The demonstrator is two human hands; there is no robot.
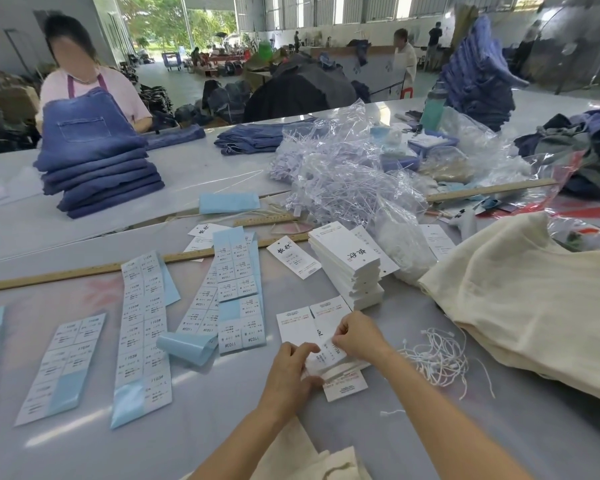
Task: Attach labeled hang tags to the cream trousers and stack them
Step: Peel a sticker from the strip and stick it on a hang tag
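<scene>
My left hand (291,370) grips a small bundle of white hang tags (326,358) against the grey table. My right hand (359,336) pinches a white label sticker on the top tag of that bundle. More loose hang tags (297,323) lie flat under and behind the hands. A tall stack of blank hang tags (347,268) stands just beyond. Cream trousers (534,306) lie heaped at the right, and another cream piece (309,459) shows at the bottom edge. White tag strings (437,358) lie tangled between the hands and the heap.
Several sheets of label stickers (146,327) on blue backing spread across the left of the table. Wooden rulers (94,270) lie across it. A clear bag of plastic fasteners (343,174) sits behind. A person stands behind a stack of folded jeans (97,171) at far left.
</scene>
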